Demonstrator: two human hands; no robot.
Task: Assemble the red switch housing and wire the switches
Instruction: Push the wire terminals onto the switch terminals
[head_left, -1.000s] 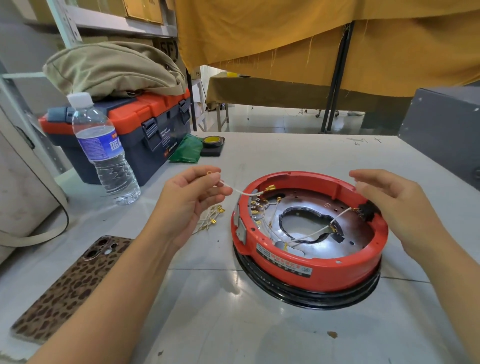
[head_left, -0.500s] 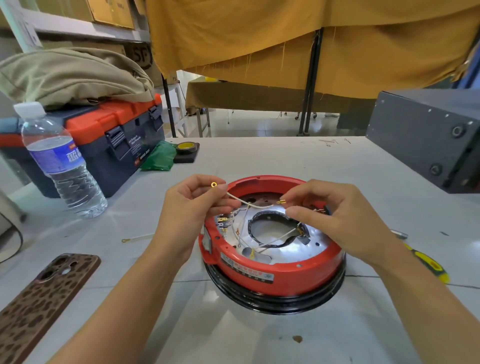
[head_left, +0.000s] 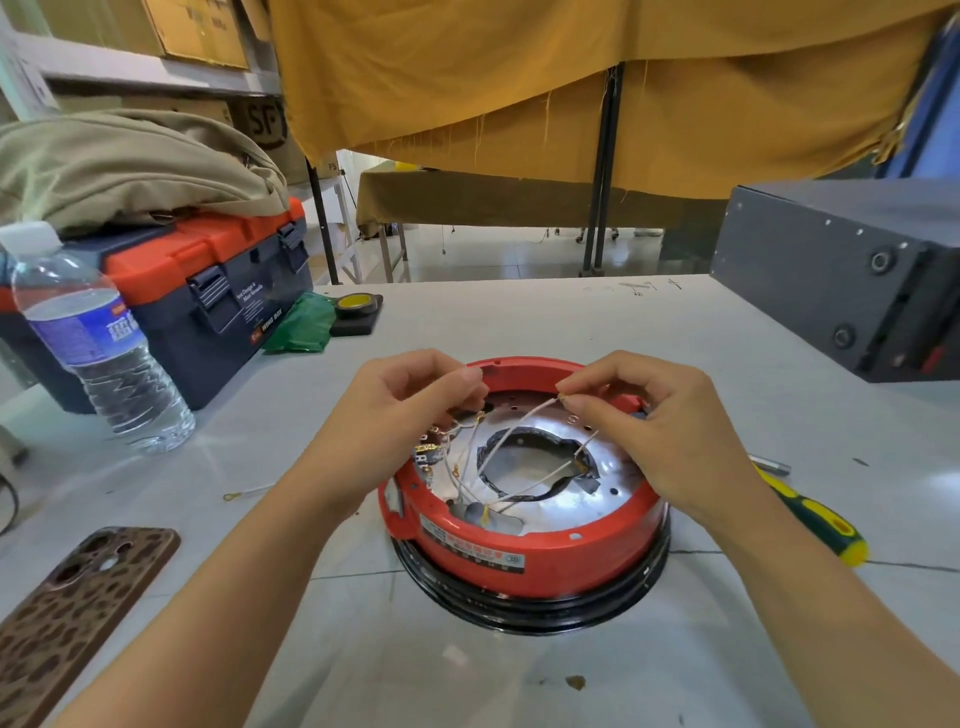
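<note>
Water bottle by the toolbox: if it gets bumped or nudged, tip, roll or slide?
The water bottle stands tall on a narrow base, so it would probably tip before it slides. It looks only part full, so likely light and easy to knock. Its round ribbed body would probably roll across the table once down.

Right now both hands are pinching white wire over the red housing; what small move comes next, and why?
Probably lower the right hand, which pinches the free end of the white wire, toward the brass terminals on the left inside wall of the red housing. That end hangs in the air, attached to nothing, and the left hand pinches a wire right above those terminals.
</note>
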